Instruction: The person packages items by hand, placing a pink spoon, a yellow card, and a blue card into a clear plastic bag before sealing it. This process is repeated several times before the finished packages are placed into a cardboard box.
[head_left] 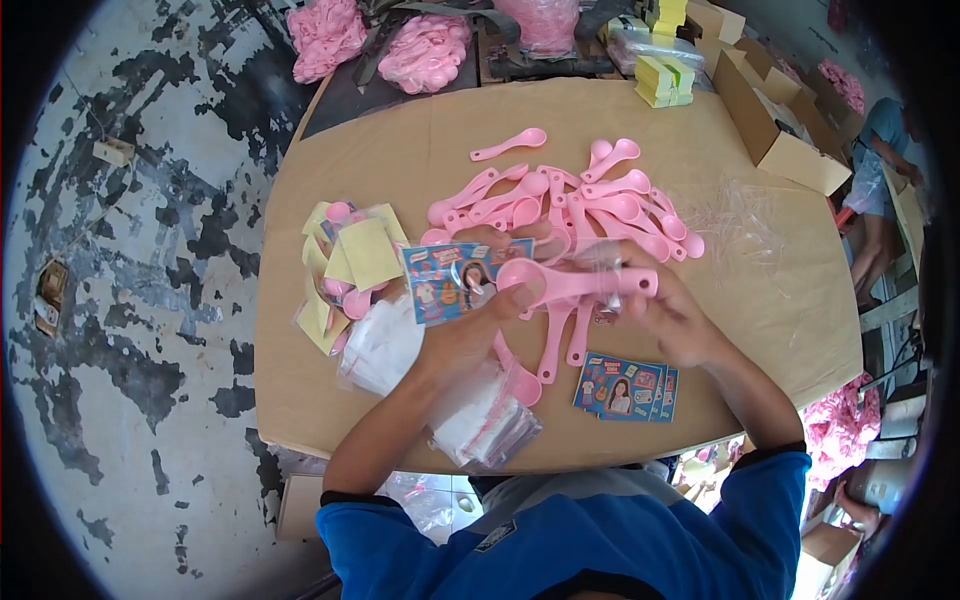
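Note:
My left hand grips a pink spoon by its bowl, thumb on top, together with a blue printed card showing a portrait. Around the spoon's handle end, my right hand pinches what looks like a clear plastic bag; its fingers are slightly blurred. Beyond both hands lies a heap of pink spoons, partly hidden by them. Under my left forearm is a stack of clear plastic bags. A small stack of blue cards sits near my right forearm.
Filled packets with yellow backs lie on the left of the brown-covered table. Loose clear plastic strips are at the right. Yellow card bundles, a cardboard box and pink bundles stand behind. Another person sits at far right.

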